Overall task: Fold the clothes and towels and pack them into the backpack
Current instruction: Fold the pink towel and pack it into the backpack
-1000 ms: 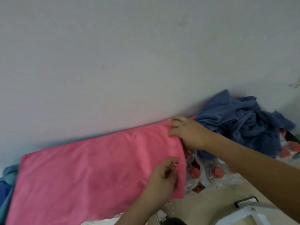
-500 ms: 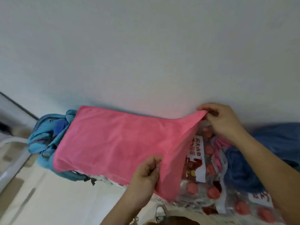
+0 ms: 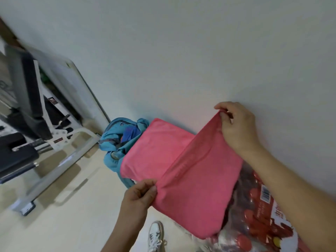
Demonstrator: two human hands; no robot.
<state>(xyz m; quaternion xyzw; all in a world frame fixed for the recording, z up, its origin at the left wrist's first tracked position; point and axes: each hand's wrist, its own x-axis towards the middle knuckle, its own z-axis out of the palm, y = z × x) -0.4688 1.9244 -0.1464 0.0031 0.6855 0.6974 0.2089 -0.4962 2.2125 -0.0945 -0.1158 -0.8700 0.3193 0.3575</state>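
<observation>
Pink cloth fills the middle of your view, but nearest to you, just below your left wrist, a white sneaker (image 3: 155, 235) stands on the pale floor (image 3: 63, 215). Your left hand (image 3: 138, 198) pinches the near corner of the pink towel (image 3: 196, 188) between the thumb and curled fingers (image 3: 145, 188). From that pinch a fold line runs up and away to your right hand (image 3: 238, 130), whose fingertips (image 3: 222, 113) grip the far corner and hold it raised close to the white wall (image 3: 181, 51). The flap between your two grips hangs to the right of your left fingers and drapes over a shrink-wrapped pack of red-capped bottles (image 3: 258, 220), which lies under your right forearm. The rest of the towel spreads to the left of the fold line, and its far edge overlaps the teal backpack (image 3: 114, 142). The backpack sits low against the wall, beyond your left fingers and well to the left of your right ones. Its mouth is open, with something dark blue (image 3: 130, 135) showing inside. Farther left, a blurred exercise machine (image 3: 27, 124) with black pads and a white frame stands on the floor.
</observation>
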